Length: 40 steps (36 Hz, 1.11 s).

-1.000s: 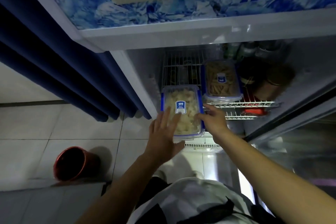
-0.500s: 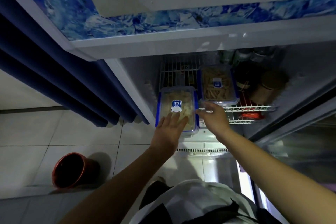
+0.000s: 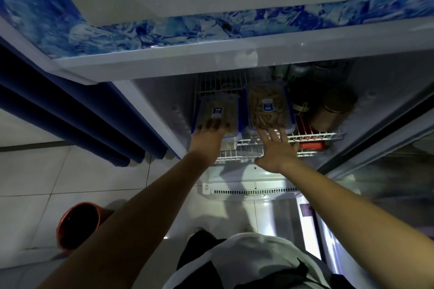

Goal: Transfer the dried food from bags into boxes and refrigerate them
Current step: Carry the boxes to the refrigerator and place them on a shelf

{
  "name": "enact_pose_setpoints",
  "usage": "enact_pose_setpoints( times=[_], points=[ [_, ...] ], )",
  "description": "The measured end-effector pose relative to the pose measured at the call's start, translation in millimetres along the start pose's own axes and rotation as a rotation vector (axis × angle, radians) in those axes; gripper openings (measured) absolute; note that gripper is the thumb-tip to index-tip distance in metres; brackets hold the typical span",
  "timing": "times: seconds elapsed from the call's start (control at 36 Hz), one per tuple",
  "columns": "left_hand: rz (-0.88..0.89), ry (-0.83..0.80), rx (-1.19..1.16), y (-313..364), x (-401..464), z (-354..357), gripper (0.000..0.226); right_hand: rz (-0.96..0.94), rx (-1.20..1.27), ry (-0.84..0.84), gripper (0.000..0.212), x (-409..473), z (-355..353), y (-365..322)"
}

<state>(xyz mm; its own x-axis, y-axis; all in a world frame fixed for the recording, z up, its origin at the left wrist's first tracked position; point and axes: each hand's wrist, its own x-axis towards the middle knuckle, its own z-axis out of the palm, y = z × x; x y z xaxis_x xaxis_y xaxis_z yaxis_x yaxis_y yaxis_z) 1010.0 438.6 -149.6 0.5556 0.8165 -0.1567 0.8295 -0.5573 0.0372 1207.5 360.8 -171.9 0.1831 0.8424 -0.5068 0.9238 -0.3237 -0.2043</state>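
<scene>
Step in hand looked like the last one, refrigerating: both boxes were already on the wire shelf (image 3: 314, 136) inside the open fridge (image 3: 164, 124). The left box (image 3: 218, 110), blue-clipped w/ a pale label on the lid, sat at the shelf's left end, its near end slightly over the shelf front; the left hand (image 3: 207, 136) lay flat on its lid, fingers straight, grip not closed round anything, apparently pressing or pushing it in. The right box (image 3: 269, 105), holding stick-like dried food, sat just beside it, further back. The right hand (image 3: 273, 148) was spread wide, fingers straight, fingertips at the right box's near edge; couldn't tell if they actually touched it, and it held nothing. Next move prob. called for nudging the left box fully onto the shelf so it sits level w/ its neighbour, then drawing both hands clear and shutting the door. Hard to make out: the interior was dim, so the left box's contents read only as pale pieces; dark jars (image 3: 328, 110) at the right and a red item (image 3: 312, 146) under the shelf stayed unidentifiable. The bags weren't in view. A red bucket (image 3: 78, 225) stood on the tiled floor at left.
</scene>
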Motion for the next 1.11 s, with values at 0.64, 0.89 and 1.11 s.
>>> enact_pose_setpoints(
  times=[0.64, 0.89, 1.11],
  points=[
    [-0.096, -0.194, 0.057, 15, 4, 43, 0.103, 0.011, -0.040, -0.044, 0.105, -2, -2, -4],
    [-0.126, -0.240, -0.072, 22, -2, 38, 0.113, 0.009, -0.033, -0.017, 0.104, -5, 2, -6],
    [-0.013, -0.351, -0.411, 8, -3, -2, 0.107, -0.020, -0.048, 0.044, 0.096, -22, -4, 1]
  ],
)
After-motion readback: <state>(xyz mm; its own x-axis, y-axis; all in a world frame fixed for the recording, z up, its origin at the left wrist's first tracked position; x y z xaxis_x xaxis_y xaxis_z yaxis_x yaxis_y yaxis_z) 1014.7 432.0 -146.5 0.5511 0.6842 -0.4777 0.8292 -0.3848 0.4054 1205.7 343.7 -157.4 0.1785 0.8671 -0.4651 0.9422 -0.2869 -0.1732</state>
